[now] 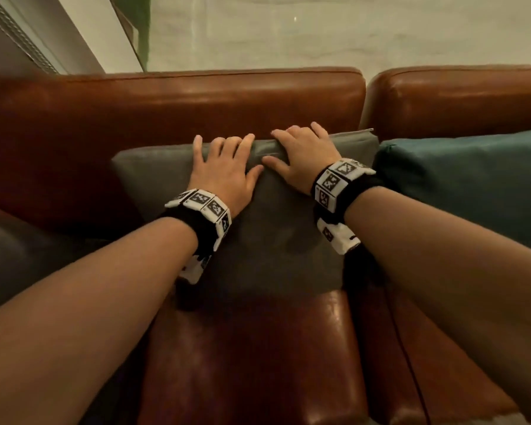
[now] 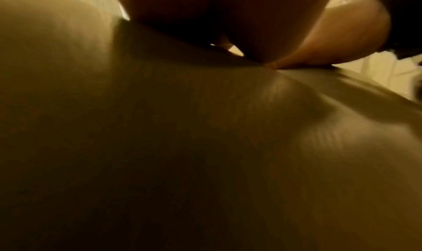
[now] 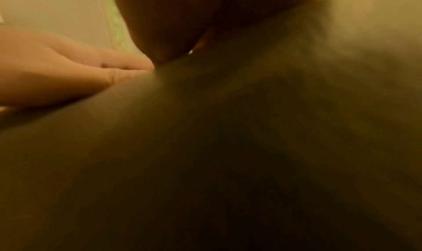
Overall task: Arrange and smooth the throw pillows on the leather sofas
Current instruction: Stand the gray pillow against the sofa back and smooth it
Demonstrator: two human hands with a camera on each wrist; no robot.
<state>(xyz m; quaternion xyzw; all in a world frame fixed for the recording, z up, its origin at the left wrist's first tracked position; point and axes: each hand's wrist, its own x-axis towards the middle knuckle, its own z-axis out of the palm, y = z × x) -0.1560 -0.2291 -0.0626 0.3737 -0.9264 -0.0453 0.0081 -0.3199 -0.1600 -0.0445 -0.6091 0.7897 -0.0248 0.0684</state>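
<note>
A grey throw pillow [image 1: 258, 240] leans against the brown leather sofa back [image 1: 172, 102]. My left hand [image 1: 224, 167] lies flat on its upper part with fingers spread, reaching the top edge. My right hand [image 1: 301, 154] presses beside it, fingers over the top seam, thumbs nearly touching. Neither hand pinches the fabric. In the left wrist view the pillow [image 2: 205, 146] fills the frame, my palm [image 2: 171, 11] dark above it and the right hand [image 2: 331, 43] beside. The right wrist view shows the pillow [image 3: 228, 146] and the left hand [image 3: 57, 70].
A teal pillow [image 1: 472, 179] stands right of the grey one, against the second back cushion [image 1: 457, 96]. The leather seat cushion [image 1: 252, 363] lies below my arms. A dark grey cushion [image 1: 19, 256] sits at the left. A thin black cable [image 1: 411, 363] runs down the seat.
</note>
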